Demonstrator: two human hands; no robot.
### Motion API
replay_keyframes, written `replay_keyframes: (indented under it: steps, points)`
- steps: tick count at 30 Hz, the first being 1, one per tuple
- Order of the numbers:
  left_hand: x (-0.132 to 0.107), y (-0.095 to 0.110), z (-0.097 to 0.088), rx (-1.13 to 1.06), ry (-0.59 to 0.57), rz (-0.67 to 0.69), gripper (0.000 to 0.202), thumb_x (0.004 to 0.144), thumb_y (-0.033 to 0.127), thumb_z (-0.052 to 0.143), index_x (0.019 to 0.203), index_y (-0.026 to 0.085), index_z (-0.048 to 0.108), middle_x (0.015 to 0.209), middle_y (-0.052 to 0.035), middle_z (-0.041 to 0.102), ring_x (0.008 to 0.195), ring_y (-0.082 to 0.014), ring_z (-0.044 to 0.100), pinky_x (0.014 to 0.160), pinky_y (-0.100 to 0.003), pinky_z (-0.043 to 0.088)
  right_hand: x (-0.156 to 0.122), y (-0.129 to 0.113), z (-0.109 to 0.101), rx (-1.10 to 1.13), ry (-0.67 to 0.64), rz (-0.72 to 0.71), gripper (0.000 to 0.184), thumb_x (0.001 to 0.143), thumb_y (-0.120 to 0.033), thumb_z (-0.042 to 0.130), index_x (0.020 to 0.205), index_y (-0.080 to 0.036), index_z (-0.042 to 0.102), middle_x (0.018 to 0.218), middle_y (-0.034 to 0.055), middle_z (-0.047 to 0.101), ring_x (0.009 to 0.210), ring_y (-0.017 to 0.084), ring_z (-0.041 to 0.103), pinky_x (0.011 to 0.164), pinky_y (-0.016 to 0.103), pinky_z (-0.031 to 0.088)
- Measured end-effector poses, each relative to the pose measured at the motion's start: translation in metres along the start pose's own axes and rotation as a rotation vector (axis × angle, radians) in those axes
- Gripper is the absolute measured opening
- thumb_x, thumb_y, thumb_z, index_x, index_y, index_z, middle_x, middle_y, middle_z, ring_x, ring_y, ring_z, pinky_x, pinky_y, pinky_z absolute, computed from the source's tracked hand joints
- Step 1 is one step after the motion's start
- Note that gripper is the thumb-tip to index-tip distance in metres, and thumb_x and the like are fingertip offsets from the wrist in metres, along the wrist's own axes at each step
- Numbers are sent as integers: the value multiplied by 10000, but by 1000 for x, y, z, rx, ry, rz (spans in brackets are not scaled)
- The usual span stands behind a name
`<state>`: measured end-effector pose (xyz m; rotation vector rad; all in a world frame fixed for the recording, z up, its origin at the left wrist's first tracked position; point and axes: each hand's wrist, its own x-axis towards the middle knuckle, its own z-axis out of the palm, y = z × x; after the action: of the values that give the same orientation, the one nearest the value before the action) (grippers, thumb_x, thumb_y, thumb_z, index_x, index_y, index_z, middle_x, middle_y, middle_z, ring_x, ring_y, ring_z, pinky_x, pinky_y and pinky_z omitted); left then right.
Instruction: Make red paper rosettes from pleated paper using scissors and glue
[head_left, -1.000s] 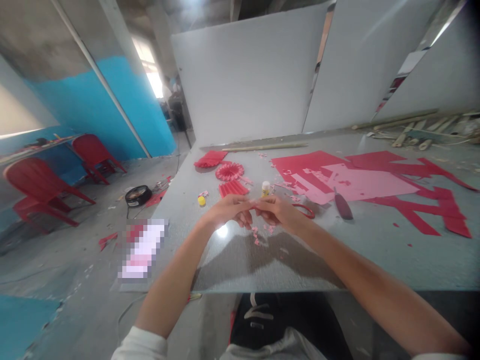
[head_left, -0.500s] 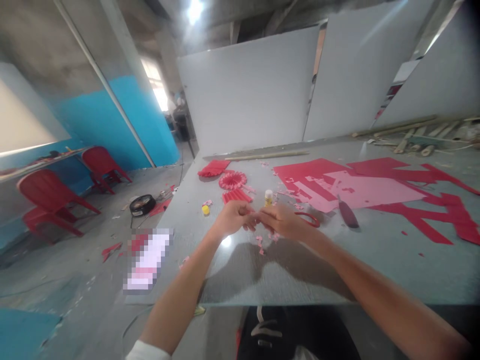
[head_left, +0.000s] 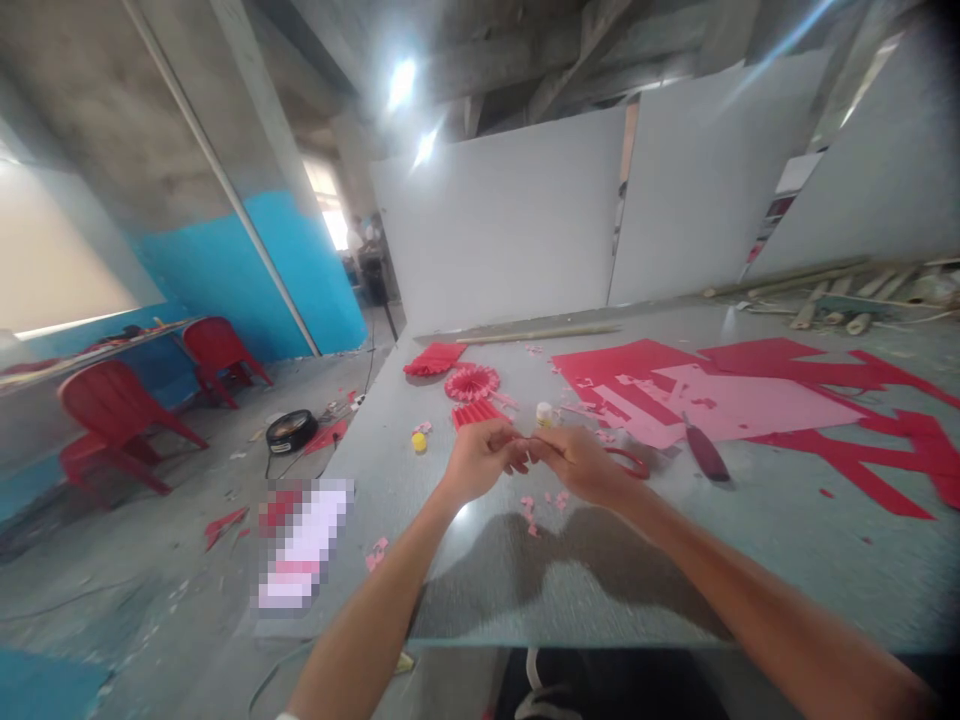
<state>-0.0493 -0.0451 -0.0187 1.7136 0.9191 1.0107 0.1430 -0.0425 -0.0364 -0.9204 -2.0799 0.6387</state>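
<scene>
My left hand (head_left: 480,460) and my right hand (head_left: 581,465) meet above the grey table top (head_left: 585,590), fingertips pinched together on a small piece of paper (head_left: 523,445), mostly hidden by my fingers. Red-handled scissors (head_left: 628,462) lie just beyond my right hand, and a glue stick (head_left: 544,414) stands near my fingertips. A pleated red paper strip (head_left: 477,413), a red paper rosette (head_left: 471,382) and a yellow cap (head_left: 418,442) lie beyond my left hand. Pink paper scraps (head_left: 534,512) are scattered below my hands.
Cut red sheets (head_left: 847,420), a pink sheet (head_left: 750,400) and a dark-handled tool (head_left: 705,455) cover the right of the table. A long stick (head_left: 540,334) lies along its far edge. White partition boards stand behind it. Red plastic chairs (head_left: 120,425) stand on the floor at left.
The whole scene has shifted lower in the view as my head tilted up. My hands have stayed together, with the fingertips still pinched.
</scene>
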Motion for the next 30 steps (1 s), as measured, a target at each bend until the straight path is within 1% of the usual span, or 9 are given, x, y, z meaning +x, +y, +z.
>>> replay_keyframes:
  steps: [5, 9, 11, 13, 15, 17, 21, 25, 30]
  points:
    - [0, 0, 0, -13, 27, 28, 348, 839, 454, 724, 814, 118, 636, 743, -93, 738, 606, -143, 697, 535, -211, 494, 1, -2, -2, -48, 15, -31, 443, 1032, -435, 420, 687, -197, 563, 630, 5, 580, 607, 153, 501, 611, 287, 320]
    - [3, -3, -3, 21, 40, 33, 304, 838, 412, 730, 849, 119, 650, 675, -64, 706, 631, -162, 706, 572, -228, 516, 1, 3, -1, -79, 43, -32, 415, 1026, -442, 442, 731, -198, 602, 657, 9, 584, 620, 159, 497, 617, 290, 327]
    - [3, -5, -6, 92, 61, 57, 264, 853, 374, 715, 923, 121, 683, 675, -54, 701, 645, -165, 705, 601, -241, 526, 2, 7, 0, -68, 73, -30, 368, 1016, -444, 467, 814, -200, 655, 710, 22, 625, 651, 170, 529, 631, 293, 348]
    - [4, -6, -7, 217, 72, 103, 211, 872, 327, 690, 958, 136, 716, 704, -52, 713, 656, -156, 696, 631, -244, 524, 2, 10, 1, -54, 86, -38, 319, 1007, -431, 490, 902, -203, 687, 767, 37, 663, 684, 181, 560, 649, 297, 370]
    - [4, -7, -8, 334, 83, 147, 148, 885, 272, 658, 919, 152, 739, 706, -46, 718, 647, -143, 679, 646, -240, 513, 2, 11, 1, -58, 86, -54, 288, 1000, -410, 502, 935, -205, 693, 786, 43, 676, 697, 188, 573, 657, 299, 384]
    - [3, -7, -7, 376, 97, 162, 128, 886, 215, 627, 869, 158, 740, 690, -38, 714, 628, -135, 669, 646, -235, 509, 2, 10, 1, -78, 92, -70, 285, 1000, -403, 498, 924, -207, 691, 778, 44, 674, 692, 188, 577, 660, 299, 393]
    - [3, -8, -5, 347, 118, 155, 125, 871, 160, 600, 855, 155, 724, 672, -32, 703, 622, -137, 678, 631, -228, 515, 1, 8, 2, -126, 111, -77, 316, 1011, -424, 474, 927, -207, 687, 789, 56, 679, 692, 189, 586, 662, 302, 409]
    - [2, -7, -5, 341, 120, 163, 117, 882, 200, 613, 833, 151, 707, 666, -38, 698, 618, -140, 675, 626, -232, 515, 1, 8, 2, -133, 101, -87, 301, 1008, -422, 478, 975, -208, 687, 813, 67, 696, 709, 198, 605, 665, 311, 414]
    - [1, -5, -4, 313, 118, 155, 125, 889, 234, 622, 828, 150, 691, 666, -44, 697, 623, -152, 688, 608, -237, 514, 1, 5, 2, -125, 112, -68, 322, 1011, -427, 477, 898, -200, 677, 744, 54, 670, 657, 187, 570, 634, 306, 389]
